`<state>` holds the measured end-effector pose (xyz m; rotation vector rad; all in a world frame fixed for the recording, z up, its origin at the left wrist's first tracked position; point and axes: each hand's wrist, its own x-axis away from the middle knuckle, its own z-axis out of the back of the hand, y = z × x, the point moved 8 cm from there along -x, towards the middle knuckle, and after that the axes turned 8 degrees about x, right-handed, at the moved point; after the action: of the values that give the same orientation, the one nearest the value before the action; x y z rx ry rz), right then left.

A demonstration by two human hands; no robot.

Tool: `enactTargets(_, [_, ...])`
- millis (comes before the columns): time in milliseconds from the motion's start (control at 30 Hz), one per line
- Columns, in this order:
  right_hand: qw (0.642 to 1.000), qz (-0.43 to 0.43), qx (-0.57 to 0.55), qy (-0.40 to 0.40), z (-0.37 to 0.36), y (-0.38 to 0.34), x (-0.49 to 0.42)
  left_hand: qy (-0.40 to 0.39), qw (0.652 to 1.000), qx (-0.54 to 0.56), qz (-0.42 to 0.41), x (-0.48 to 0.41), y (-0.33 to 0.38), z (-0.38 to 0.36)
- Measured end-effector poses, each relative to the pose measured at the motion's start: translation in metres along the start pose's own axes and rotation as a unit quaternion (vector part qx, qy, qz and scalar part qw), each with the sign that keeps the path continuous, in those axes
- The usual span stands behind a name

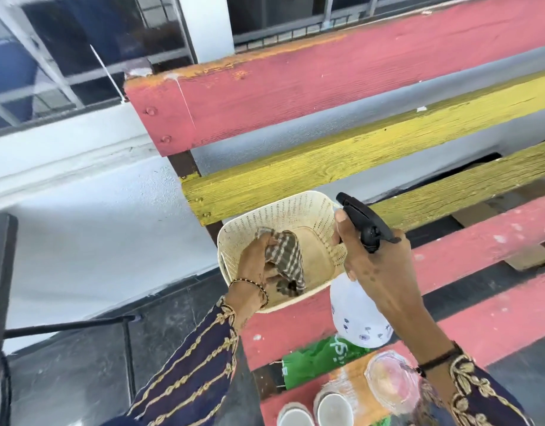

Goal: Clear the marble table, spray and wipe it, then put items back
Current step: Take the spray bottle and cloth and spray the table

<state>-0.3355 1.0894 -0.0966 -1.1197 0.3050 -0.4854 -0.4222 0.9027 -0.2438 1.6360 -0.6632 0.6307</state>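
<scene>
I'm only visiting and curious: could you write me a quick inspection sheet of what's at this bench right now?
Surface: slatted bench, red and yellow paint worn; marble table not clearly seen.
Job's things: checked cloth in a cream basket; white spray bottle with black trigger.
Clutter: green bag, two white cups and a clear tub on the bench.
Hands: left hand grips the cloth; right hand grips the spray bottle's neck.
Cables: nothing seen.
Surroundings: white wall, metal railing behind.
</scene>
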Motion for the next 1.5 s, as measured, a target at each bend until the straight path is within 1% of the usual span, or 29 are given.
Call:
enactTargets(133, [0.999, 0.014, -0.005, -0.03, -0.02, -0.049, 0.028, 0.008, 0.99, 0.138, -0.01, 0.054, 0.037, 0.05])
enactTargets(200, [0.998, 0.013, -0.021, -0.056, -0.038, -0.077, 0.044, -0.005, 0.98, 0.199, -0.006, 0.085, 0.056, 0.078])
enactTargets(267, [0.994, 0.008, -0.048, -0.096, -0.065, -0.109, 0.065, 0.001, 0.972, 0.234, -0.029, 0.117, 0.077, 0.119])
enactTargets(333, [0.988, -0.007, -0.082, -0.129, -0.091, -0.136, 0.086, 0.01, 0.968, 0.245, -0.061, 0.151, 0.093, 0.161])
enactTargets(467, [0.966, 0.015, -0.142, -0.215, -0.169, -0.214, 0.149, 0.069, 0.954, 0.252, -0.146, 0.232, 0.12, 0.287])
enactTargets(567, [0.945, 0.066, -0.127, -0.293, -0.237, -0.274, 0.207, 0.096, 0.942, 0.267, -0.181, 0.292, 0.132, 0.384])
enactTargets(700, [0.915, 0.106, -0.083, -0.379, -0.338, -0.341, 0.296, 0.144, 0.918, 0.317, -0.189, 0.36, 0.128, 0.52])
enactTargets(867, [0.883, 0.142, -0.04, -0.445, -0.477, -0.404, 0.42, 0.18, 0.894, 0.369, -0.179, 0.428, 0.1, 0.69])
enactTargets(933, [0.866, 0.155, -0.017, -0.476, -0.535, -0.418, 0.477, 0.222, 0.877, 0.388, -0.179, 0.452, 0.084, 0.759])
enactTargets(1067, [0.815, 0.193, 0.038, -0.545, -0.635, -0.431, 0.584, 0.312, 0.832, 0.425, -0.173, 0.493, 0.052, 0.874])
enactTargets(1167, [0.776, 0.247, 0.107, -0.57, -0.695, -0.428, 0.649, 0.384, 0.791, 0.452, -0.151, 0.524, 0.024, 0.942])
enactTargets(1200, [0.769, 0.258, 0.126, -0.571, -0.714, -0.427, 0.668, 0.406, 0.779, 0.455, -0.148, 0.532, 0.015, 0.963])
enactTargets(1267, [0.764, 0.299, 0.156, -0.55, -0.742, -0.429, 0.694, 0.439, 0.765, 0.45, -0.14, 0.544, -0.001, 0.997])
enactTargets(1333, [0.758, 0.345, 0.188, -0.521, -0.759, -0.432, 0.709, 0.451, 0.755, 0.457, -0.134, 0.55, -0.013, 1.017])
enactTargets(1367, [0.756, 0.352, 0.205, -0.512, -0.768, -0.433, 0.713, 0.453, 0.749, 0.464, -0.134, 0.552, -0.019, 1.027])
enactTargets(1400, [0.755, 0.349, 0.219, -0.51, -0.775, -0.434, 0.712, 0.456, 0.744, 0.47, -0.134, 0.553, -0.023, 1.034])
enactTargets(1433, [0.76, 0.325, 0.219, -0.519, -0.783, -0.435, 0.709, 0.458, 0.741, 0.472, -0.133, 0.554, -0.025, 1.04])
enactTargets(1500, [0.778, 0.244, 0.197, -0.544, -0.797, -0.434, 0.697, 0.464, 0.737, 0.473, -0.132, 0.553, -0.027, 1.049])
